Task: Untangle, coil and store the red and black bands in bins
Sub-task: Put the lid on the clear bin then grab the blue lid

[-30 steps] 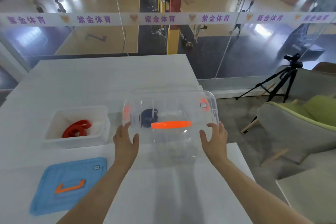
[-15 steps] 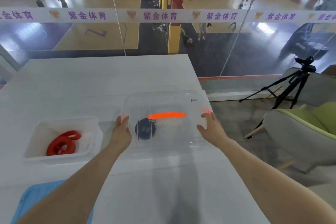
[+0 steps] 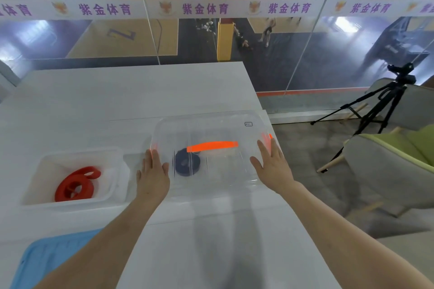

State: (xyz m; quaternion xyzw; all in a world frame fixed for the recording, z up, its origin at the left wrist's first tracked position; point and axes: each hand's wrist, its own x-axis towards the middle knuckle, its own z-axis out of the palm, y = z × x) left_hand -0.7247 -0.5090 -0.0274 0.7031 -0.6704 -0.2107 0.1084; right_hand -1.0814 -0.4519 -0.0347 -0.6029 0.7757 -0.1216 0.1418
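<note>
both open hands, left hand [image 3: 152, 175] and right hand [image 3: 272, 164], press flat on the clear plastic lid [image 3: 211, 129] over the coiled black band [image 3: 187, 162]. the coiled red band [image 3: 77, 185] lies in the open white bin [image 3: 117, 171]; its blue lid [image 3: 44, 263] likely remains.

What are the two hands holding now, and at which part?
Both hands press on the clear lid of the bin with the black band: left hand at its left edge, right hand at its right edge.

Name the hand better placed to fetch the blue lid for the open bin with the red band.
Left. The left hand rests on the clear lid's left edge, right beside the open bin holding the red band, with the blue lid below it. The right hand is on the far side.
</note>
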